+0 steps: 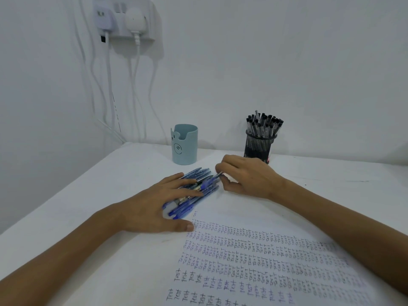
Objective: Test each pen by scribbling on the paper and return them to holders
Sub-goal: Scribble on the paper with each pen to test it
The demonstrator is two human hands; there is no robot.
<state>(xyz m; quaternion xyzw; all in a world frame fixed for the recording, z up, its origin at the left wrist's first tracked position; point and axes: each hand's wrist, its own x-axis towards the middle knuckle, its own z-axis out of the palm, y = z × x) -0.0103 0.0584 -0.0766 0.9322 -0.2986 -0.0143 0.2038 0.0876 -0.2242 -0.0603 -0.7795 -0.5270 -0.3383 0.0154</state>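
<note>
- Head view: left hand [154,208] lies flat, fingers spread, pressing the pile of blue pens [199,173] on the table [106,184].
- Pale blue holder [184,144], a drawn face on it.
- Right hand [247,177] pinches one pen [215,177] at the pile.
- Black mesh holder [259,146], packed with black-capped pens [263,123].
- Paper [242,213]: rows reading "Test".

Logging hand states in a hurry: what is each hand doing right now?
Left hand: open, lying flat on the pile of blue pens.
Right hand: pinching the end of one blue pen in that pile.
</note>
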